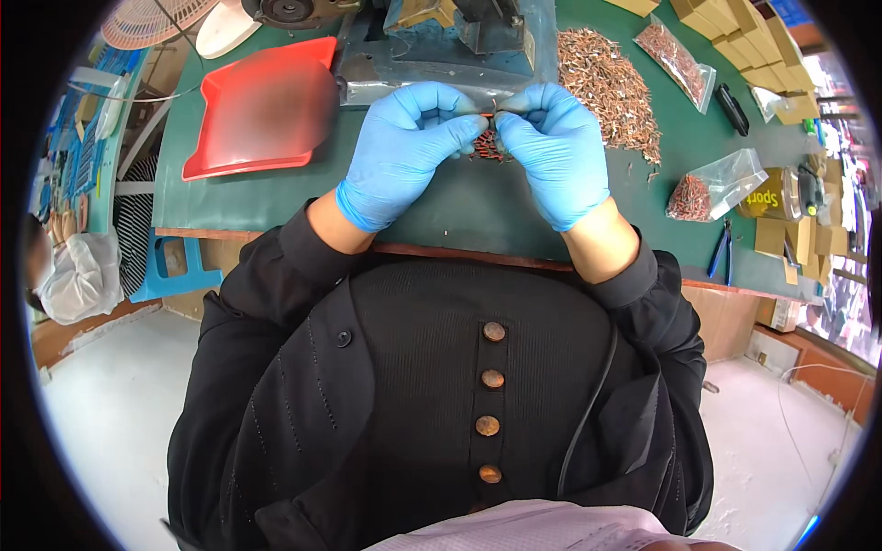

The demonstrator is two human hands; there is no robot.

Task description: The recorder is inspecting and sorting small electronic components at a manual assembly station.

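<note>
My left hand [401, 151] and my right hand [557, 156], both in blue gloves, meet above the green table's near middle. Thumb and fingers of each are pinched together, the fingertips almost touching. Whatever is between them is tiny, dark and mostly hidden; I cannot make out its kind. Just below the fingertips, a small heap of reddish metal pieces [489, 147] lies on the table. To the right of my right hand spreads a large pile of small copper-coloured and grey pieces [611, 87]. A metal machine base [432, 75] stands right beyond my hands.
A red tray [207, 138] with blurred contents sits at left. On the right lie two clear bags of small pieces [689, 199], blue-handled pliers [723, 253], a black tool [732, 110] and several cardboard boxes [758, 41]. A blue stool [175, 271] stands left; another person is at the far left.
</note>
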